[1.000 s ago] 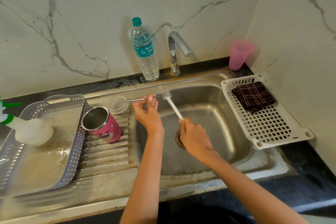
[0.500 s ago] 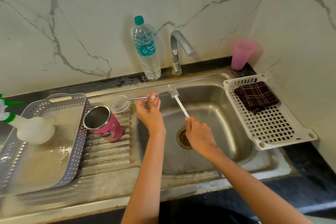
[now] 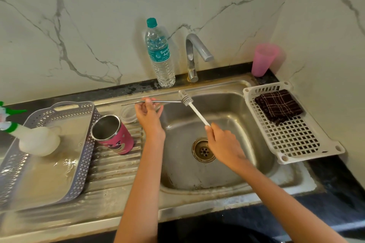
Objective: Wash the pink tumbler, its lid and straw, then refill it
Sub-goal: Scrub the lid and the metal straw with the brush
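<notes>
The pink tumbler point(image 3: 113, 134) with a steel inside lies tilted on the ribbed drainboard, its mouth open and facing up-left. Its clear lid point(image 3: 128, 113) rests just behind it. My left hand point(image 3: 149, 116) pinches the thin metal straw point(image 3: 169, 102) and holds it level over the sink's left rim. My right hand point(image 3: 223, 144) grips the white handle of a small straw brush point(image 3: 194, 109). The brush's bristled head sits at the straw's right end, above the sink basin point(image 3: 237, 128).
A water bottle point(image 3: 161, 55) and the tap point(image 3: 194, 55) stand behind the sink. A pink cup point(image 3: 263, 62) is in the back right corner. A white rack point(image 3: 296, 138) with a dark cloth point(image 3: 278, 105) bridges the sink's right edge. A grey tray point(image 3: 83, 144) holds a spray bottle point(image 3: 31, 138).
The brush head has shifted right along the straw to its right tip. My right hand has moved right and slightly back. The left hand keeps the straw level.
</notes>
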The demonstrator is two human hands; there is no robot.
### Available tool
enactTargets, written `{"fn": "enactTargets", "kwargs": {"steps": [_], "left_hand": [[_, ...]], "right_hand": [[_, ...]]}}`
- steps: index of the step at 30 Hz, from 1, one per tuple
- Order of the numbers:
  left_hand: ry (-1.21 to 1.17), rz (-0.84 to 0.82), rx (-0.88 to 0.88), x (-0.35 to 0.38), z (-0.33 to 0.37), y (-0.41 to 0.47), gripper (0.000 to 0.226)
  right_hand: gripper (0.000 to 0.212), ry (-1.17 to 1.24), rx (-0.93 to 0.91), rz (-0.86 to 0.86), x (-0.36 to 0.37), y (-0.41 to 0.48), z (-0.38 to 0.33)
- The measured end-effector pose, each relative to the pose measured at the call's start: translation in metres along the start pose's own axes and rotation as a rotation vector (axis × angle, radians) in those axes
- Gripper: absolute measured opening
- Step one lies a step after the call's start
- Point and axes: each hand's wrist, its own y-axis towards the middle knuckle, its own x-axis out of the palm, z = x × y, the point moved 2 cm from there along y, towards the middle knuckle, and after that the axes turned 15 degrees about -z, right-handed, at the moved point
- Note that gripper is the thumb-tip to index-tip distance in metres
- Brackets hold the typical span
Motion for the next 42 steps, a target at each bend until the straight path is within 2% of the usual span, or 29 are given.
{"fn": "enactTargets", "kwargs": {"steps": [3,7,12,14,16,19,22,25,29,33,37,40,42], "left_hand": [[-0.044,-0.025,-0.045,-0.002,0.002,0.012,0.012],[-0.101,-0.039,-0.073,0.0,-0.001,0.021,0.024],[0.163,-0.246,-0.345,0.011,-0.02,0.01,0.026],[0.264,-0.307,-0.374,0.013,-0.027,0.004,0.018],[0.348,-0.369,-0.387,0.013,-0.029,-0.001,0.021],[0.457,-0.473,-0.372,0.006,-0.03,-0.01,0.022],[0.467,-0.452,-0.368,-0.004,-0.028,-0.012,0.02],[0.436,-0.415,-0.357,-0.007,-0.025,-0.011,0.02],[0.475,-0.424,-0.333,0.0,-0.025,-0.017,0.021],[0.472,-0.365,-0.328,-0.002,-0.025,-0.015,0.022],[0.5,-0.363,-0.34,-0.005,-0.027,-0.016,0.021],[0.513,-0.372,-0.329,-0.001,-0.028,-0.018,0.019],[0.542,-0.395,-0.314,0.0,-0.028,-0.019,0.02]], "right_hand": [[0.035,-0.101,-0.011,0.023,0.0,-0.005,0.007],[0.034,-0.05,0.102,0.021,-0.005,0.0,0.024],[0.028,-0.181,-0.1,0.041,-0.011,0.001,0.009],[0.029,-0.286,-0.142,0.044,-0.011,0.004,0.003],[0.033,-0.362,-0.145,0.014,-0.012,0.008,0.001],[0.034,-0.365,-0.067,0.028,-0.025,0.018,0.006],[0.035,-0.376,-0.079,0.033,-0.031,0.02,0.012],[0.033,-0.425,-0.124,-0.058,-0.022,0.009,0.007],[0.039,-0.342,-0.017,0.048,-0.029,0.017,0.014],[0.033,-0.331,-0.065,0.065,-0.021,0.002,0.009],[0.036,-0.31,-0.059,0.121,-0.032,0.007,0.017],[0.032,-0.398,-0.137,-0.016,-0.02,0.004,0.005],[0.035,-0.404,-0.08,-0.029,-0.02,0.008,0.007]]}}
